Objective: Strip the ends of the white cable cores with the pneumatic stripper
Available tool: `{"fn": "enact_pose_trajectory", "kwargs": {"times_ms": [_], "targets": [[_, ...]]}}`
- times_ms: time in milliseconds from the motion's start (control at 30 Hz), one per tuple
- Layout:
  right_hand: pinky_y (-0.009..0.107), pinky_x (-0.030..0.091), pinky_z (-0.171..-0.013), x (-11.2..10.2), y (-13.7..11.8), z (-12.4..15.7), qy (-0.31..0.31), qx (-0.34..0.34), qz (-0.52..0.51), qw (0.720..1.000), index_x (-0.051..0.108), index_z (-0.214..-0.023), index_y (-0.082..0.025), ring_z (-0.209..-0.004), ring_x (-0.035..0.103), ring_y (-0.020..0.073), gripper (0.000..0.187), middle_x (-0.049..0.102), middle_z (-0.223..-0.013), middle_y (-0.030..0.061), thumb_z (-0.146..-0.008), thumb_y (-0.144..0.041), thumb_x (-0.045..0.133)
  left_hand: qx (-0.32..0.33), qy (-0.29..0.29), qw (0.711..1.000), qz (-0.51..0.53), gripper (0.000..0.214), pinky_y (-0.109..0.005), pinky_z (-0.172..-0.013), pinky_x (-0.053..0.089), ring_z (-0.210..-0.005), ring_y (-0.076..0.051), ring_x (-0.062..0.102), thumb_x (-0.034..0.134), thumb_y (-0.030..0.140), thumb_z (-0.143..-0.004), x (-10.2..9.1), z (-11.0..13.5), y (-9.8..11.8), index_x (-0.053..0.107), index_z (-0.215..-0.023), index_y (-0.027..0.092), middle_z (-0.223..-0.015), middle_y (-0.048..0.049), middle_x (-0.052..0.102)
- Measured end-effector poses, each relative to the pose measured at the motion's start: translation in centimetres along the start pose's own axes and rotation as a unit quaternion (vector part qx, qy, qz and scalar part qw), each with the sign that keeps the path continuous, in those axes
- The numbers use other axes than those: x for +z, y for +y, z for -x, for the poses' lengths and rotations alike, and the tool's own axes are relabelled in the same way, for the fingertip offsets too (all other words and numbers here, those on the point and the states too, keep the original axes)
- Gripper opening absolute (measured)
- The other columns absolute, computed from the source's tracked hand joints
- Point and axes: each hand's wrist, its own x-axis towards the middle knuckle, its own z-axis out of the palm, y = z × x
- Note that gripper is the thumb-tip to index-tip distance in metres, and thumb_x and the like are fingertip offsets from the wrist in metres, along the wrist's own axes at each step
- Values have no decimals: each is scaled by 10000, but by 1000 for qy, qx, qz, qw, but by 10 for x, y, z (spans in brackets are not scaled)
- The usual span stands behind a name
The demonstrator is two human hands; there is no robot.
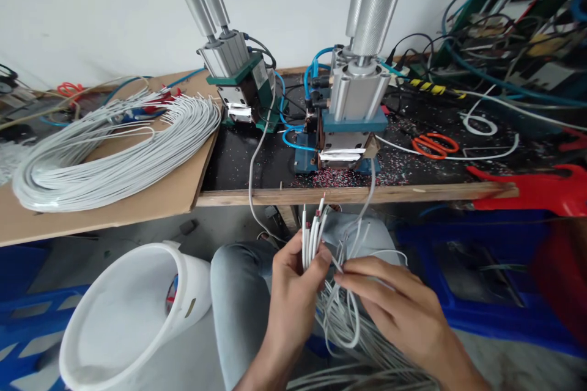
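Note:
My left hand [293, 287] is closed around a small bunch of white cables [313, 237], their ends pointing up. Reddish inner wire shows at the tips of some of them. Just to the right, my right hand [398, 302] pinches a single white cable [337, 261] between thumb and fingers, close to the left thumb. Below both hands, a large tangle of white cables [342, 321] hangs over my lap. Both hands are in front of the bench edge [293, 197], below the nearer pneumatic machine [358, 95].
A second pneumatic machine [233, 67] stands further left. A big coil of white cable [114, 177] lies on cardboard [183, 195]. Coloured scraps litter the black bench top [413, 168]. A white bucket [183, 293] is at lower left; a red air gun [545, 189] sits at the bench's right edge.

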Motion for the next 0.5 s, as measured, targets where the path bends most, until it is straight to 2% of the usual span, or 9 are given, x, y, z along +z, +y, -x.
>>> {"fn": "enact_pose_trajectory", "kwargs": {"times_ms": [67, 100, 167, 300, 367, 500], "targets": [[302, 645, -859, -8, 9, -4, -30, -92, 76, 992, 611, -1281, -285, -1026, 725, 198, 443, 748, -1131, 11, -894, -110, 486, 7, -46, 999, 23, 232, -204, -480, 211, -521, -63, 212, 705, 287, -869, 2, -7, 3, 560, -747, 153, -591, 75, 337], [308, 640, -890, -10, 13, -8, -29, -123, 93, 988, 597, -1304, -251, -1068, 712, 199, 447, 743, -1157, 25, -896, -105, 486, 11, -51, 998, 35, 211, -206, -471, 195, -511, -62, 201, 700, 288, -875, 4, -11, 4, 581, -765, 152, -578, 79, 322], [325, 626, -941, -12, 26, -19, 22, -149, 129, 980, 581, -1323, -213, -1119, 692, 207, 469, 735, -1194, 48, -878, -78, 522, 21, -23, 998, 61, 172, -207, -455, 172, -490, -62, 185, 682, 298, -889, 6, -14, 6, 635, -812, 152, -549, 85, 288], [319, 631, -922, -5, 54, -49, 203, -102, 238, 944, 600, -1294, -241, -1006, 739, 203, 569, 778, -1092, 34, -783, 4, 661, 53, 64, 989, 125, 150, -192, -427, 169, -455, -56, 179, 688, 317, -873, 9, -11, 12, 697, -807, 183, -530, 79, 290], [318, 638, -889, 1, 65, -64, 231, -90, 252, 936, 620, -1259, -253, -961, 750, 197, 540, 785, -1064, 21, -783, -4, 676, 48, 83, 985, 143, 184, -191, -415, 178, -436, -48, 199, 764, 353, -796, 11, -6, 17, 693, -722, 199, -531, 70, 315], [315, 638, -857, 12, 77, -86, 236, -82, 227, 941, 647, -1204, -233, -968, 746, 194, 468, 781, -1079, 24, -791, -13, 672, 3, 124, 983, 137, 292, -229, -417, 164, -418, -30, 269, 876, 430, -627, 18, -1, 31, 680, -622, 214, -628, 24, 423]]}}
